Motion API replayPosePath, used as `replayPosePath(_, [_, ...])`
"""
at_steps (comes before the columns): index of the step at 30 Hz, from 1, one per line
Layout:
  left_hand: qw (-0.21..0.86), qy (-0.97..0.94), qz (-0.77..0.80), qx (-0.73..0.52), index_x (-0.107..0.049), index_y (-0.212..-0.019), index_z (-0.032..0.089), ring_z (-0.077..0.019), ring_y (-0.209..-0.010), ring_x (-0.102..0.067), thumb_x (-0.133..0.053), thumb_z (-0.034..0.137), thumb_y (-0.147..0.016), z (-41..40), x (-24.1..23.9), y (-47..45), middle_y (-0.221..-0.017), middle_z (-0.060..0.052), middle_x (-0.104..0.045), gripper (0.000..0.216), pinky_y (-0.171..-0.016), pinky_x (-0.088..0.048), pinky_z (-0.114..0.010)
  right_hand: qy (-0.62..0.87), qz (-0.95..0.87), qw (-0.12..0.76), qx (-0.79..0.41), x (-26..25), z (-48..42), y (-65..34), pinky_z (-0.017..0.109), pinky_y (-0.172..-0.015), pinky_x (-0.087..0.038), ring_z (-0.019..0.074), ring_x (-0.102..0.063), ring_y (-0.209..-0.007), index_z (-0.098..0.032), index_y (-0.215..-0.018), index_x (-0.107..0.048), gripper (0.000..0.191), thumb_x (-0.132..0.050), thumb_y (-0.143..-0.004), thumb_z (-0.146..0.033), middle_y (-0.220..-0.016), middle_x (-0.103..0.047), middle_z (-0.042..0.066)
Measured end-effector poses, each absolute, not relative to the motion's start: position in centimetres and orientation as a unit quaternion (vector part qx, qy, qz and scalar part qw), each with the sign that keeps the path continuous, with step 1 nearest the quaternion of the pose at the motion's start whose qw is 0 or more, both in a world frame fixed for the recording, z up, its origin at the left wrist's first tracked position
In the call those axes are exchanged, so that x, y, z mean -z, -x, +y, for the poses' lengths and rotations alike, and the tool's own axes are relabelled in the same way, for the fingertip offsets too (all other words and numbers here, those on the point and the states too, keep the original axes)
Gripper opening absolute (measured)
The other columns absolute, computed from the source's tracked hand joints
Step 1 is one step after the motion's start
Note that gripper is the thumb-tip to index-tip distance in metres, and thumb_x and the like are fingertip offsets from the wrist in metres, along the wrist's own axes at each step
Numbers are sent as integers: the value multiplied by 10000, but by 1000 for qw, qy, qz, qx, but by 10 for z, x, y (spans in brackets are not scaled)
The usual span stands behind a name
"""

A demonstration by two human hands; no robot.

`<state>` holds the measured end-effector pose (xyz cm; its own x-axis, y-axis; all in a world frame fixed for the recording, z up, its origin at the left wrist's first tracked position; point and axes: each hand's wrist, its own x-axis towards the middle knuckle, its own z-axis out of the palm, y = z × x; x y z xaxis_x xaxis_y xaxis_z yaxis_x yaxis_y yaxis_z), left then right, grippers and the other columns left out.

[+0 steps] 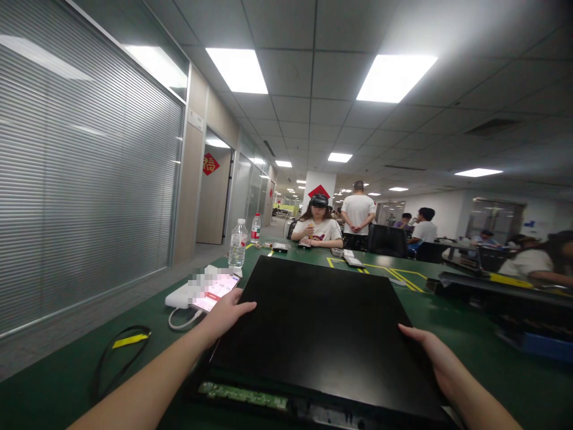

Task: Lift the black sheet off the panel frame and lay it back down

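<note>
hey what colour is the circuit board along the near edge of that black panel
The circuit board is green; it shows in the head view.

The right hand point(432, 358) has its grip partly out of sight, fingers lost behind the flat black panel point(313, 322), whose underside I can't see. Both forearms point(161, 367) run off the bottom of the frame. Fine detail on the green circuit board point(244, 395) blurs. At the right edge a white-sleeved person point(532, 263) is cut off; small items point(267, 245) on the far bench point(308, 254) are too tiny to name.
</note>
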<state>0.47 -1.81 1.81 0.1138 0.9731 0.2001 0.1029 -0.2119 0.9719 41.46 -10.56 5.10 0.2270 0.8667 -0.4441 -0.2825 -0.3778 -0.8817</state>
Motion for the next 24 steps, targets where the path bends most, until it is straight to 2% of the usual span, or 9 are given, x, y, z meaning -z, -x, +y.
replayPosePath(5, [378, -648, 472, -463, -552, -907, 150, -270, -873, -617, -652, 385, -613, -13, -11, -2, -903, -73, -670, 389, -742, -454, -348, 589, -218, 484, -608, -42, -102, -420, 384, -682, -524, 276, -656, -698, -106, -886, -635, 388, -625, -626, -394, -678, -695, 126])
replayPosePath(12, [323, -669, 502, -442, -569, -872, 163, -285, -866, -613, -649, 434, -601, -21, -14, -1, -889, -74, -670, 392, -738, -442, -345, 624, -250, 480, -563, -38, -100, -420, 353, -648, -532, 261, -659, -702, -132, -865, -653, 357, -598, -642, -405, -677, -696, 114])
replayPosePath(24, [363, -649, 484, -462, -509, -1002, 158, -277, -936, -605, -673, 366, -592, -21, -14, -2, -991, -94, -659, 488, -789, -447, -340, 640, -269, 489, -528, -37, -98, -421, 374, -652, -533, 266, -659, -677, -157, -833, -660, 312, -604, -638, -394, -681, -696, 109])
